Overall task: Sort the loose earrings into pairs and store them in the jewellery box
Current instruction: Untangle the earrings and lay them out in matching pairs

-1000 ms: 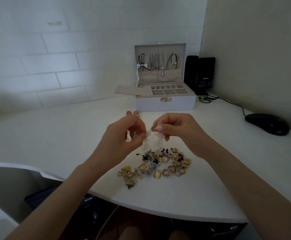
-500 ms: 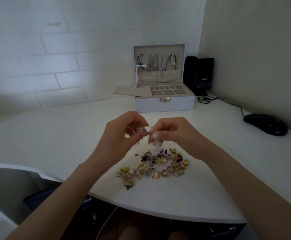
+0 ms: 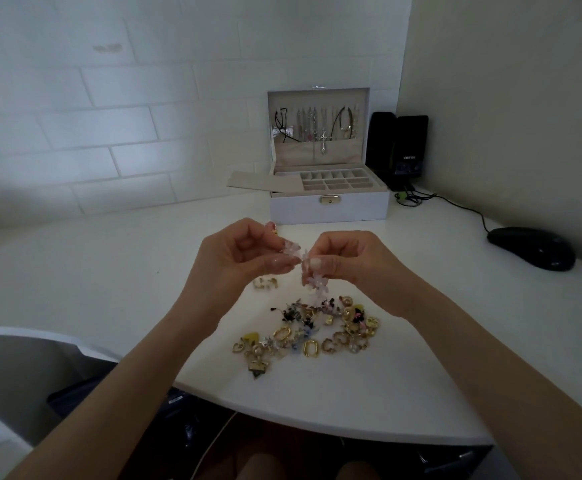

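Raised over white table (image 3: 109, 271): left hand (image 3: 237, 261) at 9 o'clock, fingers curled, pinching pale flower earring (image 3: 291, 250); right hand (image 3: 348, 265) at 3 o'clock, pinching dangling flower earring (image 3: 317, 289). Loose earring pile (image 3: 310, 330) at 6 o'clock below hands; open jewellery box (image 3: 300, 211) at 12 o'clock

Surfaces as I see them. Table (image 3: 109, 271): smooth, matt white. Wall tiles (image 3: 127, 116): white, faintly sheened. Jewellery box (image 3: 296, 211): smooth pale shell with a bright brassy metal clasp (image 3: 329, 200); its lining (image 3: 317, 152) looks to me like soft matt beige cloth. Earring pile (image 3: 310, 330): mostly polished gold-toned metal, with some dark and yellow pieces I cannot identify. Flower earrings (image 3: 317, 287): translucent pale pink, plastic-like. Mouse (image 3: 532, 247) and speakers (image 3: 411, 147): glossy black plastic.
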A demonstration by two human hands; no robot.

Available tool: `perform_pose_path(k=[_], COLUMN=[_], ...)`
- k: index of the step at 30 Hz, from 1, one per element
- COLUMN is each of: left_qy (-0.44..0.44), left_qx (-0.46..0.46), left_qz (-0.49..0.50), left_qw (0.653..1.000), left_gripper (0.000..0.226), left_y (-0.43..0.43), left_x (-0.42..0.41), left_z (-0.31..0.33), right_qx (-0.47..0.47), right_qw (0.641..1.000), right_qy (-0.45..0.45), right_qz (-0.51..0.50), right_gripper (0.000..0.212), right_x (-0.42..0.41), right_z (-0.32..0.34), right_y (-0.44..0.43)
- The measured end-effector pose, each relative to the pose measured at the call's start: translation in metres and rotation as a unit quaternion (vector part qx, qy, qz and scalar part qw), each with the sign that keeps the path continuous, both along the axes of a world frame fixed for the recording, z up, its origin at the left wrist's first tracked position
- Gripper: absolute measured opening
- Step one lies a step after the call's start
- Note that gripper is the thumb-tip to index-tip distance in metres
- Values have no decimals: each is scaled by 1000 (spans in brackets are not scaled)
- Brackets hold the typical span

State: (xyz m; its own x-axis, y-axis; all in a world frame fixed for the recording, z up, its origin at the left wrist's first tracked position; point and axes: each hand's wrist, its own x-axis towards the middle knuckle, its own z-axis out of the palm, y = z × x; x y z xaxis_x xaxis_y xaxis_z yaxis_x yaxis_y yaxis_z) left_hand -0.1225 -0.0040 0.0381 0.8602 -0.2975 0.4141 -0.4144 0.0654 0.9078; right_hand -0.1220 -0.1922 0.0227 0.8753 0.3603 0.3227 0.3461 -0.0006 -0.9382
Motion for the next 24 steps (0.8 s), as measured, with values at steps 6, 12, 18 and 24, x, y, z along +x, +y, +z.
perform_pose_path(k=[6,12,18,24], left_qy=[15,6,13,17], left_qx=[9,35,5,-15], left_qz=[-20,-7,8,3], left_qw=[1000,999,1000,1000], left_gripper=[21,27,21,14], left_y=[2,1,-2,0], left_x=[0,0,1,3], left_z=[1,-1,-3,-1], right_qx=[7,8,8,8], right_qw=[1000,1000,1000,1000], right_qy=[2,2,0,0], right_qz=[2,5,7,11], right_gripper=[8,11,9,8], right_x=[1,0,0,2], right_z=[-1,0,-1,-2], right_y=[-1,-1,-1,-1])
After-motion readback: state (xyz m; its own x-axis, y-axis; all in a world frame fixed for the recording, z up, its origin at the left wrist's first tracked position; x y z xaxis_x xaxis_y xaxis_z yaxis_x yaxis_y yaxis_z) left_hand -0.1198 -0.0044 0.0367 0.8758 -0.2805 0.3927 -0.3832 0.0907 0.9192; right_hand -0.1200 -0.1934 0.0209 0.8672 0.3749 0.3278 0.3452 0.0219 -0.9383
